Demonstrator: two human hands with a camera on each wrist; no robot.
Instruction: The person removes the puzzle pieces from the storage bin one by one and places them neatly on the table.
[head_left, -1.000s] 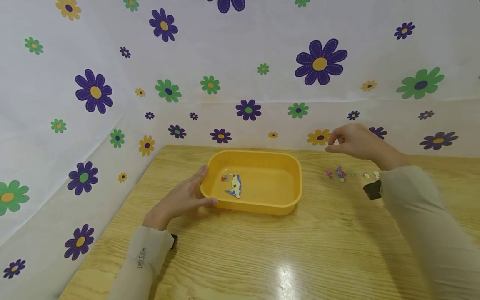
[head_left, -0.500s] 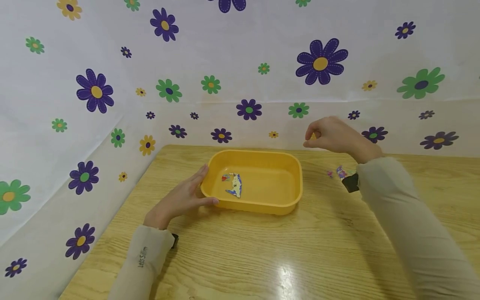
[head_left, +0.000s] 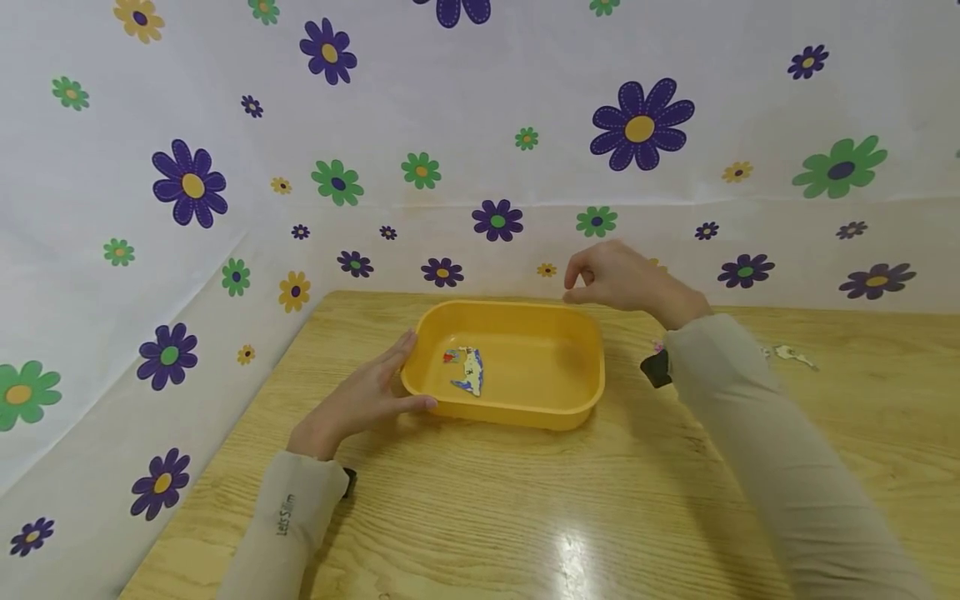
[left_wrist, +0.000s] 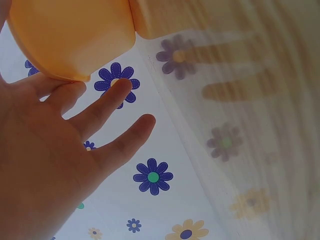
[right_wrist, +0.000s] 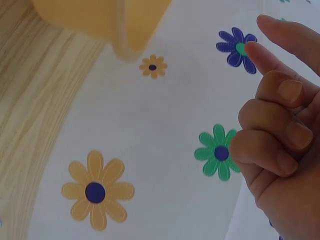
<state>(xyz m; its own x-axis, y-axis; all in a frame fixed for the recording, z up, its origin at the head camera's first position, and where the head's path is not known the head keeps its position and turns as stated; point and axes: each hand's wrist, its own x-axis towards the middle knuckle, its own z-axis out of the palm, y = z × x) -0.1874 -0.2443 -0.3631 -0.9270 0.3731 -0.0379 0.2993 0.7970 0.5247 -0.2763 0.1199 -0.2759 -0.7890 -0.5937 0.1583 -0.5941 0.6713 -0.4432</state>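
Observation:
My left hand point(head_left: 356, 404) grips the left end of a yellow plastic tray point(head_left: 517, 410), thumb on the near rim and fingers along the outer side. Flat in its left part lie a cream cut-out piece with blue edging point(head_left: 472, 372) and a small red and blue piece point(head_left: 451, 356). Above the tray's far right corner hovers my right hand point(head_left: 626, 279), thumb and index finger brought toward each other. In the right wrist view its other fingers point(right_wrist: 267, 117) are curled into the palm; I cannot tell whether a tiny piece sits between the fingertips.
Right of the tray, a cream piece point(head_left: 795, 357) lies on the wooden table point(head_left: 525, 500), and a small pink piece point(head_left: 657, 345) peeks out beside the right wrist. A white sheet with printed flowers point(head_left: 450, 100) rises behind and to the left of the table.
My right hand has moved left, from over the small pieces to the tray's far right corner. Its forearm now hides several of those pieces. The left hand and tray have stayed put.

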